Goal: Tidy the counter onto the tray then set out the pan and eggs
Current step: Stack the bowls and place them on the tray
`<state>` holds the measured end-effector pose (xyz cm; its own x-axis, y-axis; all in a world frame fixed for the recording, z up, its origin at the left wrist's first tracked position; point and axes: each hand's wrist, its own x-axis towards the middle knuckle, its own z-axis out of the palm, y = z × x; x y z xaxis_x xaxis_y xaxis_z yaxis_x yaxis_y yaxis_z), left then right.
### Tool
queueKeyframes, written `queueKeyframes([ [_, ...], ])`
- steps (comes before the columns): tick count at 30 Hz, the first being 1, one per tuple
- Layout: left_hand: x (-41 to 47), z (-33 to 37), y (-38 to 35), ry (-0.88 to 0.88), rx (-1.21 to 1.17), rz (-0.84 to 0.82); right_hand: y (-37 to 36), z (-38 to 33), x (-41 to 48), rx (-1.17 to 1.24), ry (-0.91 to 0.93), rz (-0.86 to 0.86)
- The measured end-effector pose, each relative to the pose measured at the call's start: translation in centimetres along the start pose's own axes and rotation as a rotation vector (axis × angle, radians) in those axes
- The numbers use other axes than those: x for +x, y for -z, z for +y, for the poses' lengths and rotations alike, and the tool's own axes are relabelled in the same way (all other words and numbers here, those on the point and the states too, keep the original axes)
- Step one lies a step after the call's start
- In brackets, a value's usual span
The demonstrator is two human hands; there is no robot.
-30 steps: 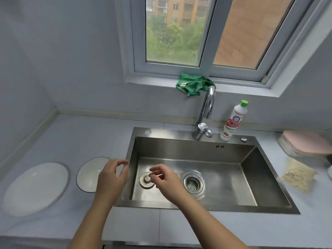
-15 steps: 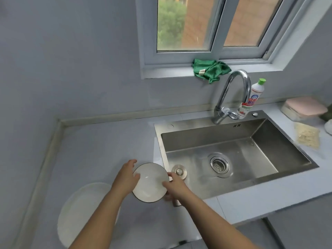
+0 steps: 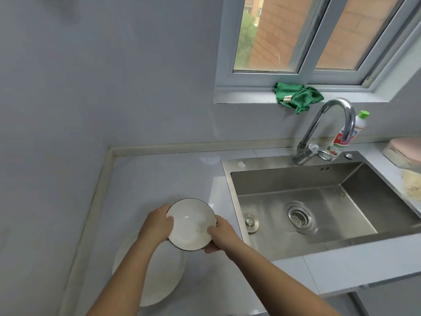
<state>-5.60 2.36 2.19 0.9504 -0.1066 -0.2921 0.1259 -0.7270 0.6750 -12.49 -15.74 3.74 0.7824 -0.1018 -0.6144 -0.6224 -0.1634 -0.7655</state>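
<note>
A small white bowl with a dark rim (image 3: 191, 224) is lifted off the counter, held between both hands. My left hand (image 3: 157, 226) grips its left edge, thumb on the rim. My right hand (image 3: 219, 236) grips its right edge, thumb over the rim and fingers below. Beneath my left forearm a large white plate (image 3: 159, 277) lies flat on the pale counter (image 3: 159, 179). No tray, pan or eggs show in this view.
The steel sink (image 3: 319, 213) sits right of the bowl, with a drain stopper (image 3: 250, 222) lying in it. A curved tap (image 3: 328, 128), a dish soap bottle (image 3: 346, 135), a green cloth (image 3: 296, 96) on the windowsill and a pink-lidded box (image 3: 405, 149) are at the back right.
Both hands closed on the small bowl and raised it off the counter, over toward the large plate. My view swung left and down.
</note>
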Motion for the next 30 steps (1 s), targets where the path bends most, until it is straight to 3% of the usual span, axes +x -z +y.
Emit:
queueKeyframes([
  [9, -2.4, -7.0, 3.3, 0.122, 0.099, 0.111, -6.8, -0.5, -0.5, -0.059, -0.014, -0.130],
  [30, -4.0, -10.7, 3.2, 0.225, 0.180, 0.053, -10.1, 1.4, -1.1, -0.176, -0.011, -0.140],
])
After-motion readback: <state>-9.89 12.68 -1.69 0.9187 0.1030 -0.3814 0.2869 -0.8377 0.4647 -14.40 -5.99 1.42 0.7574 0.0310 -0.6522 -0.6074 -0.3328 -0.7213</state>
